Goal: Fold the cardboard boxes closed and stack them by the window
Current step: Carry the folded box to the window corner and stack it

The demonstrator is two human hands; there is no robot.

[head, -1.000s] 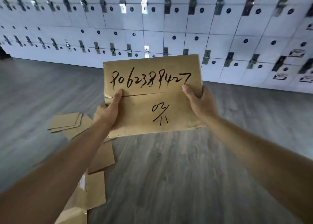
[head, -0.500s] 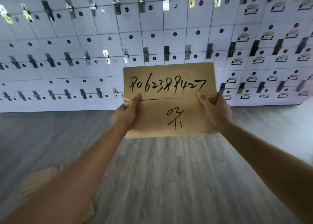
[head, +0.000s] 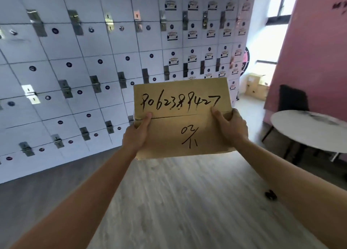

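a wall of white lockers (head: pixel 93 70) fills the left of the view. in front of it, a person carries a closed cardboard box (head: pixel 182 117) at chest height w/ both arms out, top flaps shut and scrawled w/ black marker digits. the left hand (head: pixel 136 134) grips the box's left edge, thumb flat along the flap seam, fingers curled under out of sight. the right hand (head: pixel 230 128) grips the box's right edge the same way, thumb on top, fingers wrapped round the side. right of the box, far back by the bright window (head: pixel 268 68), more cardboard boxes (head: pixel 256 87) sit stacked on the floor. nearer, right of the box, a round white table (head: pixel 309 130) juts out, w/ a dark chair (head: pixel 293 98) behind it against a pink wall.

step in hand looks like the carry to the stack. to do it well: keep both thumbs pinning the seam so the flaps don't spring, hold the box level, steer left of the table, then set it square on the stack.
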